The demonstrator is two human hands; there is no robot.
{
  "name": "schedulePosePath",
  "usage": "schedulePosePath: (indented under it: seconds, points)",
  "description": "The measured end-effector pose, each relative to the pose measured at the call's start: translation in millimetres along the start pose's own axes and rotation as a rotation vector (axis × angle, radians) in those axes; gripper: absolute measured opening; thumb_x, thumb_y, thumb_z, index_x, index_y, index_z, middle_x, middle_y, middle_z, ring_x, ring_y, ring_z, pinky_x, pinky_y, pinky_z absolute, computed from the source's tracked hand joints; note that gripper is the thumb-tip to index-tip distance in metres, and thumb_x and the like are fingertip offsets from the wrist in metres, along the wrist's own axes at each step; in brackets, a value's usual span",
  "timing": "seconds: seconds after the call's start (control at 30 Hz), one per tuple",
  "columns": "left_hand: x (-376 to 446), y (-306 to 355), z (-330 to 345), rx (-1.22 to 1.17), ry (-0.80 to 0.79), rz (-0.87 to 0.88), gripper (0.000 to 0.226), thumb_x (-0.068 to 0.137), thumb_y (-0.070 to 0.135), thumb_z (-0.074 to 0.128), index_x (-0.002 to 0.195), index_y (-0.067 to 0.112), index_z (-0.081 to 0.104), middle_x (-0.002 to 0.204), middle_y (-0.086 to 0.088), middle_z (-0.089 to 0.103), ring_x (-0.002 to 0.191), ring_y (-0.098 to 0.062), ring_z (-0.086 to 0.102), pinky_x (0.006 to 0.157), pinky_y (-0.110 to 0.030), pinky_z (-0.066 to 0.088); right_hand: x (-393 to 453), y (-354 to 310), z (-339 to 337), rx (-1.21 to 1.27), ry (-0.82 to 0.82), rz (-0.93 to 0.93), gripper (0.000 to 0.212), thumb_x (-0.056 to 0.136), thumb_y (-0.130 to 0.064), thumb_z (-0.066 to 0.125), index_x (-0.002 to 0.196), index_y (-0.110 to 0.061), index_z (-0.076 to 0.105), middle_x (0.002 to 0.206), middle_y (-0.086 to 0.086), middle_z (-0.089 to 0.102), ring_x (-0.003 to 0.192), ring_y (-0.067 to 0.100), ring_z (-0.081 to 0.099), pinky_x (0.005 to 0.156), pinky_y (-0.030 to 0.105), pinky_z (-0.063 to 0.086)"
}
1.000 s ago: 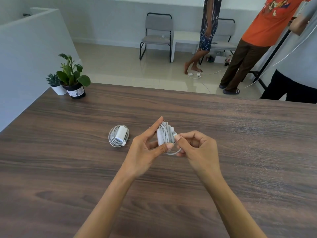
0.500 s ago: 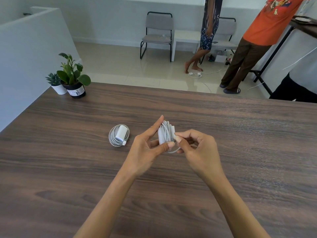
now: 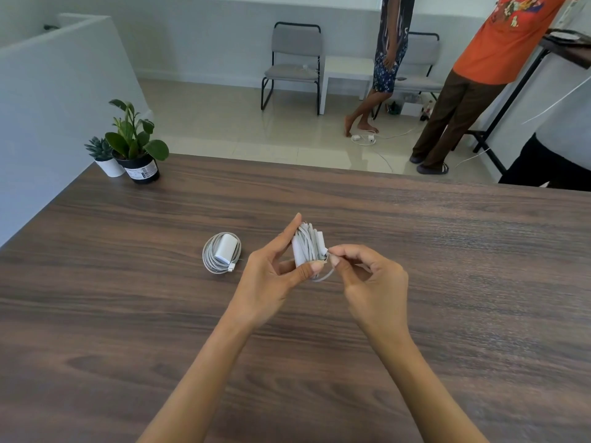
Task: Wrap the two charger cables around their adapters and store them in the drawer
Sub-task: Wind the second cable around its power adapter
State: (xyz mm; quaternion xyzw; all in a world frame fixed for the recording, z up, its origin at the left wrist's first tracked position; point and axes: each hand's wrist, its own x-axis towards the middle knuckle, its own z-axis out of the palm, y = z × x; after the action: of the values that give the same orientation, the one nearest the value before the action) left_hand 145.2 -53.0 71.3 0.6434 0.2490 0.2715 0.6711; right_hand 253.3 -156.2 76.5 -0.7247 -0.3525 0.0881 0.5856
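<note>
A: In the head view, why is the second charger [image 3: 307,248] kept lifted above the table [image 3: 447,251] instead of laid down?

B: It appears to be raised so that the last loose loop of cable can be led round it. The bundle is clamped by the left hand [image 3: 271,276], thumb across its lower end and forefinger stretched up along its far side; the windings are probably pinned that way so that nothing slips loose.

A: And the right hand [image 3: 371,279]?

B: It is closed, its thumb and forefinger pinched on the cable's plug end at the bundle's right edge. The tail is judged to be about to be tucked under a winding. Both forearms are brought in low from the near edge, wrists angled toward each other.

A: The other charger?

B: The first charger [image 3: 223,253] is seen already coiled, lying flat on the table just left of the left hand, apart from it. No drawer is shown.
</note>
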Motion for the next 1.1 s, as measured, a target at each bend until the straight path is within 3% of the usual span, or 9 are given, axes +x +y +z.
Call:
schedulePosePath:
  seconds: [0.2, 0.43, 0.57, 0.67, 0.93, 1.1]
  points:
    - [-2.0, 0.1, 3.6, -0.052, 0.005, -0.02, 0.08, 0.07, 0.018, 0.072, 0.141, 0.026, 0.037, 0.126, 0.018, 0.057, 0.112, -0.009, 0.062, 0.08, -0.023, 0.054, -0.6, 4.0, 1.9, -0.044, 0.07, -0.104, 0.015, 0.081, -0.007, 0.07, 0.089, -0.02, 0.073, 0.085, -0.009, 0.072, 0.08, 0.002, 0.067, 0.072, 0.016, 0.052]
    - [-0.4, -0.6, 3.1, -0.007, 0.001, -0.018, 0.08, 0.072, 0.014, 0.071, 0.143, 0.023, 0.035, 0.125, 0.022, 0.056, 0.112, -0.006, 0.061, 0.09, -0.028, 0.053, 1.5, 4.5, 5.8, -0.048, 0.054, -0.101, 0.012, 0.081, -0.006, 0.071, 0.087, -0.016, 0.074, 0.084, -0.007, 0.072, 0.08, 0.003, 0.067, 0.072, 0.018, 0.053]
    - [-1.8, 0.4, 3.6, -0.007, -0.021, -0.016, 0.076, 0.076, 0.008, 0.07, 0.142, 0.023, 0.037, 0.132, 0.012, 0.055, 0.113, -0.009, 0.061, 0.089, -0.027, 0.053, 1.5, 2.5, 7.2, -0.073, 0.091, -0.169, 0.016, 0.082, -0.002, 0.068, 0.087, -0.016, 0.073, 0.083, -0.008, 0.07, 0.08, 0.007, 0.066, 0.072, 0.021, 0.053]
    - [-2.9, 0.3, 5.3, -0.027, -0.021, -0.03, 0.074, 0.078, 0.004, 0.069, 0.142, 0.022, 0.037, 0.124, 0.018, 0.06, 0.112, -0.011, 0.062, 0.084, -0.026, 0.054, 4.6, 1.3, 7.9, -0.139, 0.12, -0.252, 0.018, 0.081, 0.001, 0.067, 0.086, -0.015, 0.073, 0.082, -0.009, 0.067, 0.079, 0.009, 0.064, 0.07, 0.019, 0.051]
    - [-0.1, 1.1, 9.5, -0.018, -0.033, -0.034, 0.077, 0.074, 0.009, 0.072, 0.142, 0.018, 0.037, 0.127, 0.013, 0.058, 0.114, -0.013, 0.06, 0.087, -0.03, 0.054, 0.0, 2.2, 12.2, 0.026, 0.166, -0.119, 0.021, 0.08, 0.004, 0.067, 0.085, -0.016, 0.073, 0.083, -0.001, 0.068, 0.079, 0.005, 0.063, 0.068, 0.009, 0.043]
    - [0.9, -3.1, 12.9, -0.022, -0.013, -0.062, 0.082, 0.069, 0.017, 0.073, 0.143, 0.017, 0.037, 0.13, 0.008, 0.058, 0.113, -0.011, 0.061, 0.087, -0.031, 0.055, -9.1, 4.6, 17.0, 0.073, 0.141, -0.001, 0.026, 0.083, 0.002, 0.064, 0.09, -0.021, 0.073, 0.09, -0.003, 0.063, 0.084, 0.002, 0.061, 0.072, 0.01, 0.044]
